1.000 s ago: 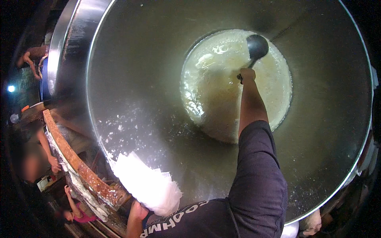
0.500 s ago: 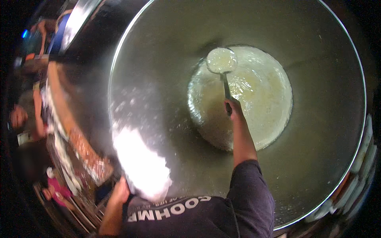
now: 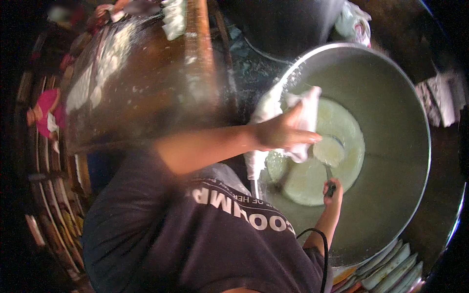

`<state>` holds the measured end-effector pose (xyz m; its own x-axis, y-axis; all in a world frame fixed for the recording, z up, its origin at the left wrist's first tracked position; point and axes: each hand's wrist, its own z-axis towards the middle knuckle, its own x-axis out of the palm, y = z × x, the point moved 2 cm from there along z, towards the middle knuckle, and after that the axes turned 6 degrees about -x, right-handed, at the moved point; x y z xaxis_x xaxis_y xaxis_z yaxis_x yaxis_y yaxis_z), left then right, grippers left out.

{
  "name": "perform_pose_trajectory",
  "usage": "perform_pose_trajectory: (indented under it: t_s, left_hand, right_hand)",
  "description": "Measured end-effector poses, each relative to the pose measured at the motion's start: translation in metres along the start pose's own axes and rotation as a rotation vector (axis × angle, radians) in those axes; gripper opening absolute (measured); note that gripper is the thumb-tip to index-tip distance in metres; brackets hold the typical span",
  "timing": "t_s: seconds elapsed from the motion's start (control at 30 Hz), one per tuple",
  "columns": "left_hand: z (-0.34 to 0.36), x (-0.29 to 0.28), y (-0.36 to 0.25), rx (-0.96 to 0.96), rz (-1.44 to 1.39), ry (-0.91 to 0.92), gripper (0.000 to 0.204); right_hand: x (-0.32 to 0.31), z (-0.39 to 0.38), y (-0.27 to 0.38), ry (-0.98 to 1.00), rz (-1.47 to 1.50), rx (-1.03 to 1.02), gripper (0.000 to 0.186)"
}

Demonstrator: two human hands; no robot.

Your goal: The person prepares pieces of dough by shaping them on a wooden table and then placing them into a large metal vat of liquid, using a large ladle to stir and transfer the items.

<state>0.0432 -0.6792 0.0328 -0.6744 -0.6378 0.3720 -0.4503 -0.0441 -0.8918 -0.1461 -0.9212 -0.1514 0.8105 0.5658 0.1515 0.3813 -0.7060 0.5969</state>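
Observation:
A large round metal pot (image 3: 425,161) holds pale, cloudy liquid (image 3: 303,188) at its bottom. My right hand (image 3: 332,191) is closed around the dark handle of a round ladle (image 3: 328,151), whose bowl is full of pale liquid. White cloth (image 3: 266,105) hangs over the pot's left rim, and a fold of it (image 3: 311,105) reaches inside. My left hand (image 3: 277,134) lies across this fold, thumb and fingers spread apart, the fingertips close to the ladle bowl. How firmly it touches the cloth is hard to tell.
A wooden worktable (image 3: 141,93) dusted with white stands to the left, white pieces on it. Another large dark vessel (image 3: 288,24) is behind the pot. Long pale pieces (image 3: 391,266) lie at the lower right. A person in pink (image 3: 51,112) is at the far left.
My left hand has moved from the lower left to over the pot. The cloth now reaches inside the rim, with the filled ladle beside it. The whole view has swung left.

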Motion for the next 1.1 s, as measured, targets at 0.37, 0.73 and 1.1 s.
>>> perform_pose_trajectory:
  t_s: [0.37,0.73,1.1]
  left_hand:
    - [-0.15,-0.16,-0.119,0.181,-0.063,-0.011,0.064]
    - [-0.24,-0.458,-0.037,-0.266,0.243,-0.266,0.064]
    - [-0.255,-0.409,-0.083,-0.169,0.474,-0.24,0.067]
  right_hand:
    - [0.091,-0.23,0.05,0.061,-0.347,-0.416,0.018]
    - [0.328,-0.371,0.039,0.792,-0.004,0.098,0.06]
    - [0.418,-0.401,0.008,0.673,-0.593,-0.181,0.038]
